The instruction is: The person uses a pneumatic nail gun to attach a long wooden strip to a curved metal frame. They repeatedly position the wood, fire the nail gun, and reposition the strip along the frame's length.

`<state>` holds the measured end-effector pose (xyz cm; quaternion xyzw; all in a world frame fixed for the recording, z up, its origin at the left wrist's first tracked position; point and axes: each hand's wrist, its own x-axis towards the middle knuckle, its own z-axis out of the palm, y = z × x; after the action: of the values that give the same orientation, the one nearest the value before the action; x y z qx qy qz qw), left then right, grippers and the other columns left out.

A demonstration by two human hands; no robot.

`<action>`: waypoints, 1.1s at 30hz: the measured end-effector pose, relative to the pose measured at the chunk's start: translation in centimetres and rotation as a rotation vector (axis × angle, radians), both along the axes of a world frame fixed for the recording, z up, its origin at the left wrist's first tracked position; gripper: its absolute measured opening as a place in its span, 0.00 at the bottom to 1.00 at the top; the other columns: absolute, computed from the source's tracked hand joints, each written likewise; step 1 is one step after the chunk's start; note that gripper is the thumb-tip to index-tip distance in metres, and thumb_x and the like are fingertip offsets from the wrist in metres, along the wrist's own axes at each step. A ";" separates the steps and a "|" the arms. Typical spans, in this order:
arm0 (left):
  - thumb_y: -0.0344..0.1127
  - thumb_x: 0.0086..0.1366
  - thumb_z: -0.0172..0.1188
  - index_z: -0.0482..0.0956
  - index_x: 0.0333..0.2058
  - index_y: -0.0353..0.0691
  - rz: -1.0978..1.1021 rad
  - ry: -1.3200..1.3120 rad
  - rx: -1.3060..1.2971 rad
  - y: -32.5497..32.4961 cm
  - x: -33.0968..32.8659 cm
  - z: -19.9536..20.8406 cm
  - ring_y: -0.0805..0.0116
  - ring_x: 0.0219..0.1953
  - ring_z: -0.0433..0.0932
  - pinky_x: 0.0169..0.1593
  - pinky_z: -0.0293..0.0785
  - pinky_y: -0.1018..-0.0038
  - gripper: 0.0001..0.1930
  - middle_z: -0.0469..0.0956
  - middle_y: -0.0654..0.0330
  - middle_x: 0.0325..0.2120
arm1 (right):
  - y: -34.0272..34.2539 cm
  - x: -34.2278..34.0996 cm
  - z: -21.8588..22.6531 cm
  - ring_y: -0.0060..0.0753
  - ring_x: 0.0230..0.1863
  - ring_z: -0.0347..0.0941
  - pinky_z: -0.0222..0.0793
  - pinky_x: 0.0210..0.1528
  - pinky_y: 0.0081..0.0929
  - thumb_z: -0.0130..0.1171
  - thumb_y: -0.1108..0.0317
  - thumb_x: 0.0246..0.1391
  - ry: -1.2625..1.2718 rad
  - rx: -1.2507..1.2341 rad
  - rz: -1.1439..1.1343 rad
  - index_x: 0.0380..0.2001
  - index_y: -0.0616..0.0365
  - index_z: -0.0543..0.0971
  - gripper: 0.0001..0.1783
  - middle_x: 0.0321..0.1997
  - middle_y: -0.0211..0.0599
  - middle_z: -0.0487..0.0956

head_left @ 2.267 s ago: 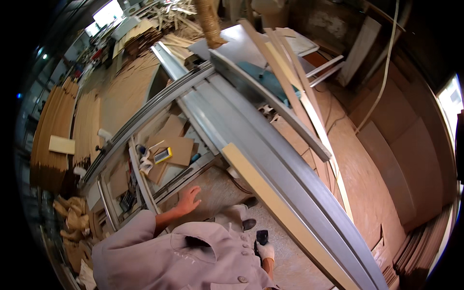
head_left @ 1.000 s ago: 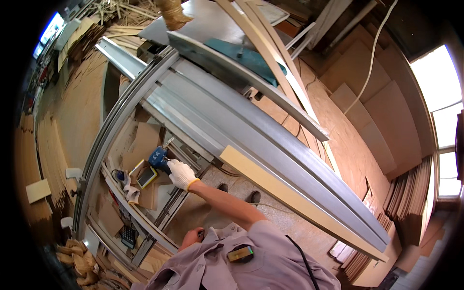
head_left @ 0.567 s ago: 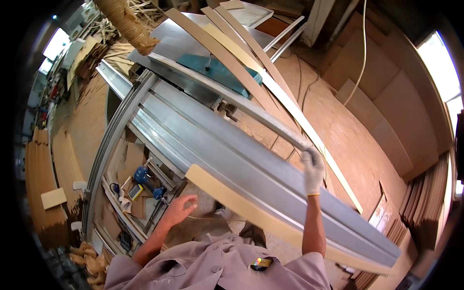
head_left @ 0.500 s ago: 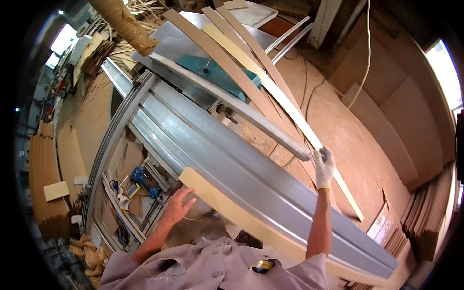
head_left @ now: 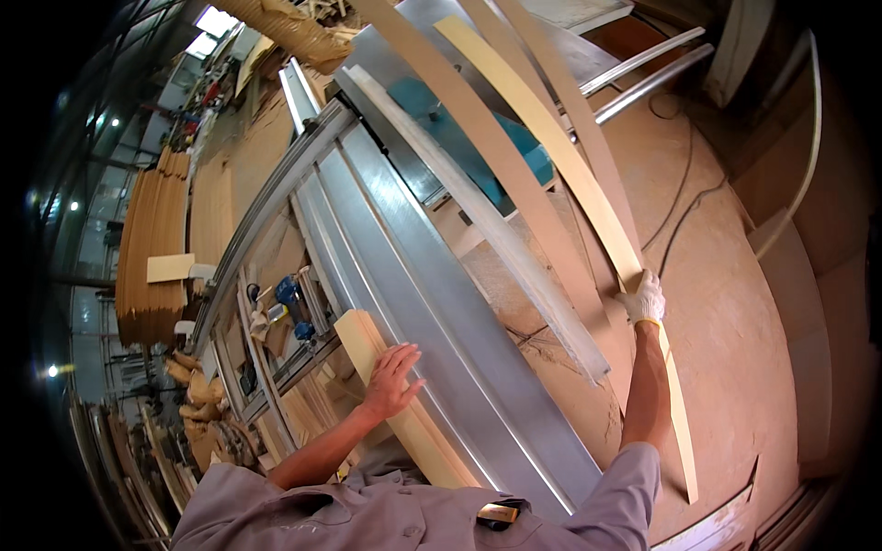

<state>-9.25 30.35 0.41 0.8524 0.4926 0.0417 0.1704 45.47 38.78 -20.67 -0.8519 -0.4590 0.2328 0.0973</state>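
Note:
My bare left hand [head_left: 392, 381] lies on a pale wooden board [head_left: 404, 418], its fingers stretched out across the top. This board rests along the near side of a grooved metal sliding table [head_left: 432, 340]. Farther right, my gloved right hand [head_left: 645, 298] is closed round a long, narrow, pale wood strip [head_left: 560, 147]. The strip runs from the machine top at the back to past my right forearm. Brown board strips [head_left: 496, 138] lie on both sides of it. The glove hides the part of the strip that it grips.
A metal fence bar [head_left: 478, 220] slants between the sliding table and the strips. Two metal rails [head_left: 652, 83] stick out at the back right. A blue power tool [head_left: 292, 303] sits beneath the frame at left, near stacked brown boards [head_left: 152, 248]. Dark cables cross the dusty floor [head_left: 735, 367].
My left hand has come down from beside the board's end onto its top. The right hand still grips the pale strip. The whole view has turned, so the scene is shifted and tilted.

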 end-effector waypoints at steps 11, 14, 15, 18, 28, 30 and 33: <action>0.39 0.63 0.65 0.79 0.53 0.37 0.022 0.004 0.004 0.0 0.6 0.0 0.51 0.64 0.71 0.67 0.66 0.57 0.21 0.75 0.54 0.60 | 0.1 0.1 4.3 0.57 0.55 0.78 0.76 0.55 0.50 0.74 0.45 0.43 -0.052 0.082 0.043 0.55 0.57 0.75 0.40 0.54 0.52 0.81; 0.38 0.62 0.65 0.80 0.51 0.37 0.012 0.007 0.026 0.2 0.4 -0.1 0.52 0.62 0.73 0.65 0.68 0.57 0.19 0.77 0.54 0.57 | 0.9 -1.3 8.0 0.55 0.56 0.77 0.76 0.55 0.49 0.75 0.46 0.43 -0.045 0.203 -0.001 0.54 0.56 0.76 0.38 0.54 0.49 0.81; 0.38 0.62 0.65 0.81 0.50 0.37 0.010 -0.002 0.014 0.3 0.3 -0.1 0.52 0.61 0.74 0.64 0.68 0.57 0.19 0.78 0.54 0.56 | 1.3 -1.7 9.1 0.54 0.56 0.77 0.76 0.55 0.48 0.75 0.47 0.43 -0.039 0.258 -0.004 0.53 0.56 0.76 0.38 0.53 0.49 0.81; 0.37 0.62 0.65 0.82 0.47 0.37 0.016 -0.031 0.002 0.3 -0.1 -0.1 0.53 0.58 0.76 0.62 0.69 0.57 0.16 0.80 0.55 0.53 | 2.7 -1.7 11.6 0.56 0.49 0.79 0.77 0.50 0.49 0.76 0.47 0.43 -0.001 0.341 0.058 0.50 0.59 0.76 0.36 0.48 0.49 0.82; 0.34 0.61 0.63 0.83 0.41 0.38 -0.010 -0.077 0.027 0.4 0.4 -0.4 0.56 0.50 0.79 0.55 0.71 0.60 0.11 0.83 0.57 0.46 | 4.4 -9.9 12.3 0.57 0.52 0.81 0.78 0.53 0.46 0.73 0.45 0.45 0.179 0.169 0.313 0.57 0.62 0.75 0.41 0.44 0.57 0.84; 0.34 0.61 0.63 0.83 0.40 0.38 -0.011 -0.075 0.030 0.4 0.3 -0.3 0.56 0.49 0.80 0.54 0.71 0.60 0.10 0.84 0.57 0.44 | 4.8 -9.9 11.7 0.58 0.54 0.80 0.77 0.54 0.48 0.73 0.47 0.45 0.330 0.043 0.312 0.59 0.61 0.73 0.43 0.47 0.57 0.83; 0.34 0.61 0.63 0.83 0.39 0.38 -0.021 -0.071 0.028 0.7 0.2 -0.3 0.56 0.47 0.80 0.53 0.70 0.60 0.09 0.84 0.58 0.43 | 4.2 -11.2 9.9 0.59 0.55 0.80 0.77 0.55 0.50 0.75 0.50 0.45 0.309 0.065 0.257 0.62 0.59 0.70 0.44 0.52 0.57 0.82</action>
<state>-9.01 31.08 0.11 0.8577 0.4768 0.0772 0.1763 34.22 43.03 -10.77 -0.7367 -0.5510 0.3564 0.1633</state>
